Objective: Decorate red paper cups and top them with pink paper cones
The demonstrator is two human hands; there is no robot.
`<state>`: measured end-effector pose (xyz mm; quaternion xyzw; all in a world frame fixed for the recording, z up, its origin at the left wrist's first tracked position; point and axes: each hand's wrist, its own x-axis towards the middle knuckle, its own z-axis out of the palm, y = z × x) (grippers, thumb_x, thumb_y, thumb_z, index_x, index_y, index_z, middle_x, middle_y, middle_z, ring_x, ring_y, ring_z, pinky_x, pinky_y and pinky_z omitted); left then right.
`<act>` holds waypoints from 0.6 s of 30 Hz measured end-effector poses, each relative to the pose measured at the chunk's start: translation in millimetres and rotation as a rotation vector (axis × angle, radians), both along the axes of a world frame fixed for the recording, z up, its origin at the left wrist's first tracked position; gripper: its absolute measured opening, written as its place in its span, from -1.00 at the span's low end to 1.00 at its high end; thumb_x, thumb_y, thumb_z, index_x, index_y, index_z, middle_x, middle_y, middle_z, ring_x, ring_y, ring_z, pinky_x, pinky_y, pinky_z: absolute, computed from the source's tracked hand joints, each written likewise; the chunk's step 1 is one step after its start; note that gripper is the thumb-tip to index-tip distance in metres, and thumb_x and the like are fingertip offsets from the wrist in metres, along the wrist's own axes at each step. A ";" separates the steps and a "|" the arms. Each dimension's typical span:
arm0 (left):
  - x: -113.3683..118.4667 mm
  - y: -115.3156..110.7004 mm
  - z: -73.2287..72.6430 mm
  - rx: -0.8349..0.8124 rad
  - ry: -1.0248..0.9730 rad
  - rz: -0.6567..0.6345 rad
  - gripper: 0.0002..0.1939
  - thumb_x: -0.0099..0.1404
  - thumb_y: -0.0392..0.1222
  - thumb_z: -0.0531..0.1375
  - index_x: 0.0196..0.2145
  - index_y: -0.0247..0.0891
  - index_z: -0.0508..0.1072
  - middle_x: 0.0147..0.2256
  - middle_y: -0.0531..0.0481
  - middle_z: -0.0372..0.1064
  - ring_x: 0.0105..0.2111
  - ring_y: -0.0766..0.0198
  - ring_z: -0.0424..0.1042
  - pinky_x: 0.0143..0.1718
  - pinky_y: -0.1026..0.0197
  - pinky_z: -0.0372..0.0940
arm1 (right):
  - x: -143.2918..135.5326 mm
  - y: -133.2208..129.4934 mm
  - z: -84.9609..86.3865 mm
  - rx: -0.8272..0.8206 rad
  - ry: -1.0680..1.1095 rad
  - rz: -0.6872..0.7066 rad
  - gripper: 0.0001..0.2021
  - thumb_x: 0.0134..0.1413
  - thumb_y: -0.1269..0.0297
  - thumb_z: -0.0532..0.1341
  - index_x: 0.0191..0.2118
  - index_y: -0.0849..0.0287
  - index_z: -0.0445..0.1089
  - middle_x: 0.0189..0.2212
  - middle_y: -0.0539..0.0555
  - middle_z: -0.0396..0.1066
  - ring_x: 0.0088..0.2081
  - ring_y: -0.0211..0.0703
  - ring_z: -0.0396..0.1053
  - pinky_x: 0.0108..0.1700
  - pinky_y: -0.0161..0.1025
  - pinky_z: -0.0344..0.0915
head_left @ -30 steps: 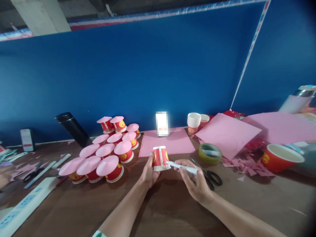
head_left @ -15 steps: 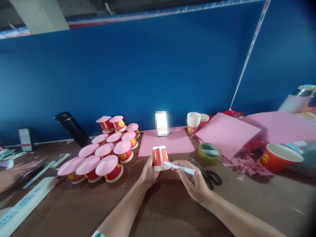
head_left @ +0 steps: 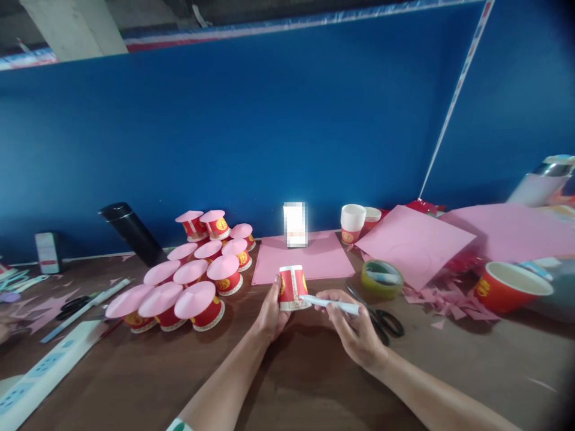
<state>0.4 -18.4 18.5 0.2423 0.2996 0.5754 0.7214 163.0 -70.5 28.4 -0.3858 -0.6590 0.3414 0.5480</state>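
Observation:
An upturned red and white paper cup (head_left: 287,288) is in my left hand (head_left: 270,312), whose fingers wrap round its left side and underside. My right hand (head_left: 353,326) grips a white pen (head_left: 335,304), its tip against the lower front of the cup. To the left stand several upturned red paper cups (head_left: 224,281) topped with pink paper cones (head_left: 195,299). Black-handled scissors (head_left: 389,323) lie beside my right hand, partly covered by it. Behind the held cup, pink paper sheets (head_left: 303,263) are spread on the table.
A roll of tape (head_left: 381,278) sits to the right, near pink paper scraps (head_left: 449,302) and an upright red cup (head_left: 512,287). A black bottle (head_left: 130,230) and a power strip (head_left: 45,368) are on the left. Part of another person's hand (head_left: 6,328) shows at the left edge.
The pen and my right hand have shifted very slightly right; the cup stays in place. The other person's hand at far left has drawn back toward the edge, uncovering scissors and paper scraps.

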 end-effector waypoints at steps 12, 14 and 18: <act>-0.9 0.2 -2.1 0.011 0.006 -0.003 -0.66 0.18 -0.01 0.15 -0.28 -0.37 0.43 -0.31 -0.11 0.45 -0.29 0.18 0.43 -0.12 0.12 0.29 | -1.0 -0.8 0.4 -0.007 0.017 0.015 -0.79 0.19 0.23 0.05 -0.16 0.19 0.34 -0.34 0.10 0.42 -0.29 -0.18 0.38 -0.22 -0.30 0.32; -0.9 0.8 -3.3 0.019 0.012 -0.004 -0.66 0.16 0.00 0.17 -0.30 -0.38 0.43 -0.35 -0.09 0.45 -0.32 0.20 0.43 -0.13 0.12 0.29 | -1.5 -1.2 0.3 -0.017 0.014 0.018 -0.77 0.18 0.22 0.06 -0.15 0.20 0.35 -0.33 0.11 0.42 -0.29 -0.17 0.38 -0.23 -0.29 0.33; -0.5 1.2 -3.6 0.036 0.010 0.011 -0.66 0.12 0.00 0.21 -0.29 -0.37 0.42 -0.37 -0.05 0.43 -0.40 0.28 0.41 -0.15 0.15 0.28 | -1.4 -1.8 -1.1 -0.009 -0.017 0.027 -0.77 0.17 0.21 0.06 -0.17 0.21 0.36 -0.33 0.13 0.41 -0.28 -0.15 0.38 -0.22 -0.27 0.34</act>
